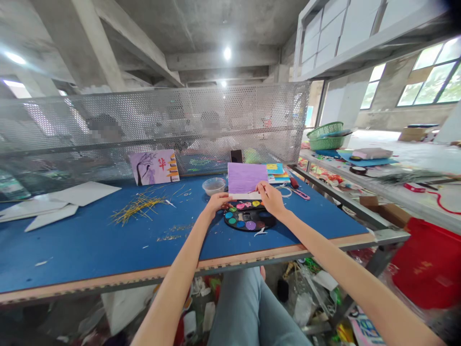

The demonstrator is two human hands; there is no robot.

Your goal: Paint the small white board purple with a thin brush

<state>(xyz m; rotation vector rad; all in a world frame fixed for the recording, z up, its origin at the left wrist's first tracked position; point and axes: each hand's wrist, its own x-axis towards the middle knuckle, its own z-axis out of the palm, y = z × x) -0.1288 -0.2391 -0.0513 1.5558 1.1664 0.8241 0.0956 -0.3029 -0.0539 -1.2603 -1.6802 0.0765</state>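
In front of me stands a card [248, 179], painted purple over most of its face, with a white strip along the bottom. My left hand [218, 203] is closed on its lower left corner. A thin paintbrush [252, 191] is pinched in my right hand [270, 199], its tip against the lower part of the purple area. Just below the card lies a black paint palette [234, 228] with several round colours, purple among them; my right hand partly covers it. A clear plastic bowl [213, 186] of cloudy liquid stands left of the card.
Yellow sticks [140, 207] lie loose on the blue table [118, 254], near white boards [72, 198]. A finished-looking picture [154, 167] leans against the perforated metal screen [201, 115]. A phone [236, 156] stands behind the card; a red-handled tool [294, 183] lies right.
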